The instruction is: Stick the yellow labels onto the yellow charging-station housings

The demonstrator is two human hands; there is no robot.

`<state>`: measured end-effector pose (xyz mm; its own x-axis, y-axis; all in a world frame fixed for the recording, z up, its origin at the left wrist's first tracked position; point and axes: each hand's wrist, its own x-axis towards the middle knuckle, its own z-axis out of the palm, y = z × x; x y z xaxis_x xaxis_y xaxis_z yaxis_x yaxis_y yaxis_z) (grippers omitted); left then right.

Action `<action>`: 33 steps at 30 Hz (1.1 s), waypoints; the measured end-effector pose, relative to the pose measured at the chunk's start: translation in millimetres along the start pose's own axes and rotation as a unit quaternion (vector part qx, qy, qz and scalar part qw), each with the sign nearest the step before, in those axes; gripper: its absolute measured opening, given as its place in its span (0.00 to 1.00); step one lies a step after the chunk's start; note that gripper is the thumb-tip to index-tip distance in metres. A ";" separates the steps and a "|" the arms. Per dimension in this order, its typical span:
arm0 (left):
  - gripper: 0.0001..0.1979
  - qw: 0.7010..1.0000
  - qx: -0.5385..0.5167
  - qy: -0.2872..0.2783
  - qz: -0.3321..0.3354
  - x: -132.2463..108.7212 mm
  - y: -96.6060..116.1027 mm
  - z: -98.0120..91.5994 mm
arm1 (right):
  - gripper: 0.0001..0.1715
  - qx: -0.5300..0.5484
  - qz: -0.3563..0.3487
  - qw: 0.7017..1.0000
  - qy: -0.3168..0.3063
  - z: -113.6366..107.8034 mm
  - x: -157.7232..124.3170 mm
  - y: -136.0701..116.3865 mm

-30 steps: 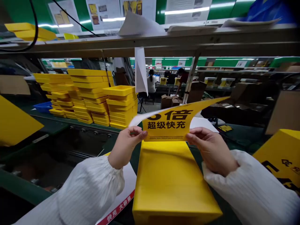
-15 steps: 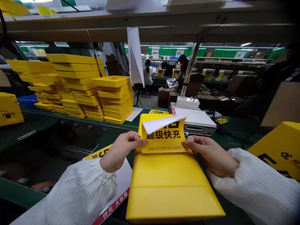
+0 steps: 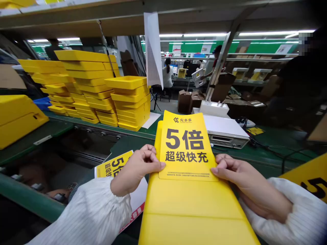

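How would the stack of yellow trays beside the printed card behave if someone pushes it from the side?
The stack of yellow trays would probably tip rather than slide, since it is tall for its narrow base and its layers look slightly staggered. Each tray looks thin-walled, so likely light for its size. The upper trays might shift first.

bright ceiling strip lights (image 3: 204, 34), warped dark edges
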<state>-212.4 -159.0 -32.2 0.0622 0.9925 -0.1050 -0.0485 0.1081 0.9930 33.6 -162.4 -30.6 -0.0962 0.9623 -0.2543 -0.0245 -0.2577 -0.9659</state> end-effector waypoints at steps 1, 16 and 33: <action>0.15 1.000 0.001 -0.003 -0.002 -0.1 -0.3 -0.2 | 0.21 -0.001 0.001 1.000 -0.004 -0.7 0.2 0.3; 0.16 0.999 0.011 -0.031 -0.020 1.1 -3.0 -4.2 | 0.19 -0.001 0.006 1.000 -0.019 -4.0 1.1 0.2; 0.16 0.999 0.001 -0.037 -0.030 0.7 -2.2 -4.9 | 0.19 0.005 0.011 1.000 -0.025 -5.6 2.0 0.9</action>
<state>-217.1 -158.3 -34.7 0.1392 0.9772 -0.1600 -0.0403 0.1671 0.9851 39.0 -160.2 -32.3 -0.1459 0.9512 -0.2717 -0.0312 -0.2790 -0.9598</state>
